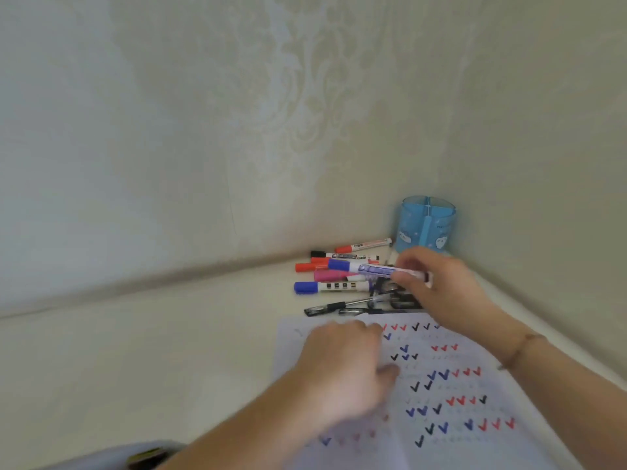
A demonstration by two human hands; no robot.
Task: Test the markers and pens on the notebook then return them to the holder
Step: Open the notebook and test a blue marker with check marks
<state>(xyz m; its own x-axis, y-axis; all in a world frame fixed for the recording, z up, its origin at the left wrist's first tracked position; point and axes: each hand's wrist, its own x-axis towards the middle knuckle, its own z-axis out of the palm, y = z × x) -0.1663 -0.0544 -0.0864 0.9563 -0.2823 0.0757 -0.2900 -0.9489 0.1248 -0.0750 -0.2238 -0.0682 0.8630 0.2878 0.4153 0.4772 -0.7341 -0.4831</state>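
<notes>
An open notebook [451, 385] full of red, blue and black tick marks lies at the lower right. My left hand [346, 371] rests flat on its left page, fingers loosely apart. Behind the notebook my right hand [441, 286] grips a capped blue marker [369, 268] by its tail end, held level just above a pile of markers. That pile holds red markers [310, 266], a pink one [330, 275], another blue one [325, 287] and black pens [342, 306]. A blue holder [428, 222] stands in the corner behind my right hand, nothing visible inside it.
Patterned walls meet in a corner right behind the holder. The pale tabletop [152, 351] stretches to the left of the notebook. A dark, blurred object [149, 457] sits at the bottom edge.
</notes>
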